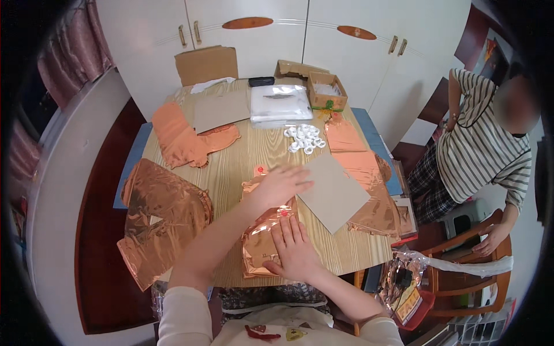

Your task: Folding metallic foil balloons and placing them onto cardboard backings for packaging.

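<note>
A shiny copper-coloured foil balloon [258,245] lies flat and folded into a narrow strip at the table's near edge. My left hand [283,187] reaches across its far part, palm down with fingers stretched to the right. Closer to me, my right hand [297,251] lies flat on the foil's right side, fingers pointing away. Neither hand grips anything. Small red marks show on the foil beside both hands. To the right of my left hand is a grey-brown cardboard sheet [334,193], partly over more copper foil balloons [372,199].
Left are a large foil balloon [167,216] overhanging the edge and more foil [176,135]. Farther back are another cardboard sheet [222,109], clear plastic bags [281,104], white rings [304,138] and a small box [327,90]. A person [479,138] stands right beside a wooden chair [467,265].
</note>
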The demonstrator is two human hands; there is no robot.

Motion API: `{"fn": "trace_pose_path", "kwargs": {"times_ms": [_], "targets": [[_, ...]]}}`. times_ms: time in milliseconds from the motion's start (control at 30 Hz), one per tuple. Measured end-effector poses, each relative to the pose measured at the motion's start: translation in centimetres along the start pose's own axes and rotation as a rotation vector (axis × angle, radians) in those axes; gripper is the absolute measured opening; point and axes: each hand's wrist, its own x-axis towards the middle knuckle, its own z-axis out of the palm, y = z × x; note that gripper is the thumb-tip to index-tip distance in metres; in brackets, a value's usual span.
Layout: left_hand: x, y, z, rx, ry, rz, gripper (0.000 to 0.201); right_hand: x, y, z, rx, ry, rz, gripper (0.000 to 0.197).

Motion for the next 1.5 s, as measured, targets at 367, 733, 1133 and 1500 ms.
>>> {"fn": "trace_pose_path", "kwargs": {"times_ms": [367, 733, 1133, 1500], "targets": [[3.7, -2.5, 4.2, 0.262, -0.018, 0.396, 0.033, 0.2, -0.1, 0.6, 0.008, 0.012, -0.012, 0.092], [4.2, -1.6, 4.1, 0.126, 0.093, 0.224, 0.024, 0.2, -0.2, 0.7, 0.023, 0.008, -0.012, 0.088], [-16.3, 18.6, -8.4, -0.166, -0.068, -0.242, 0.059, 0.2, -0.1, 0.8, -0.003, 0.029, -0.013, 0.075], [-19.2, 17.7, -6.8, -0.234, -0.237, -0.48, 0.104, 0.0, -0.1, 0.5, 0.028, 0.034, 0.022, 0.073]]}}
